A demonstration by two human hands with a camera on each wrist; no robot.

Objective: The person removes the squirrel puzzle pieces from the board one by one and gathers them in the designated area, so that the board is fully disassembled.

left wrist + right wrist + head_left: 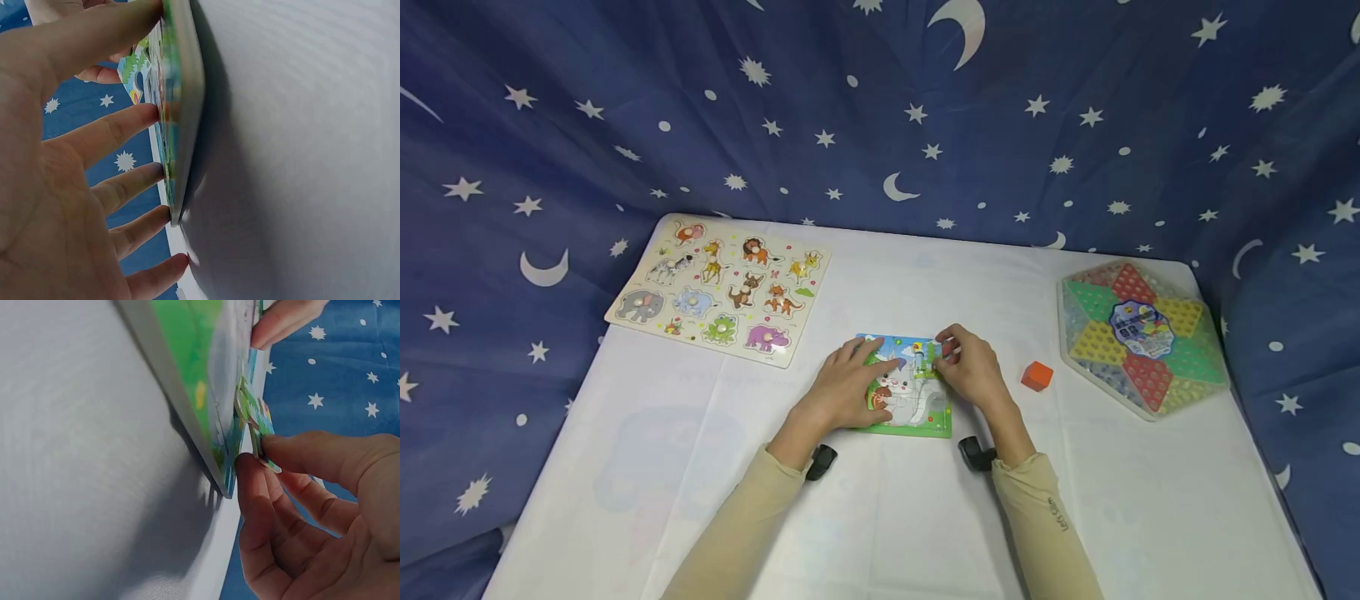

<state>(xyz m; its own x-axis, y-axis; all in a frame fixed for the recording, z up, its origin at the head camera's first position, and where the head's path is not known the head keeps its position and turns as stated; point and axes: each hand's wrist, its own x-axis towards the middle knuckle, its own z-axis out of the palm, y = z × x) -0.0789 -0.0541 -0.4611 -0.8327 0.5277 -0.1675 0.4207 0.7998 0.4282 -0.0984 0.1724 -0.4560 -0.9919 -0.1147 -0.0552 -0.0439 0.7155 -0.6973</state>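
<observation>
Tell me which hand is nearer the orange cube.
Right. The right hand is just left of the orange cube; the left hand is farther left, touching the puzzle board.

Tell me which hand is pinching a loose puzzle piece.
The right hand: it pinches a loose puzzle piece above the upper right part of the picture puzzle. The left hand rests spread on the puzzle instead.

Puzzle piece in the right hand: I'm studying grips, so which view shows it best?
Right wrist view: close up, the puzzle piece is pinched by the right hand. Head shows it small; left wrist shows it partly hidden.
</observation>
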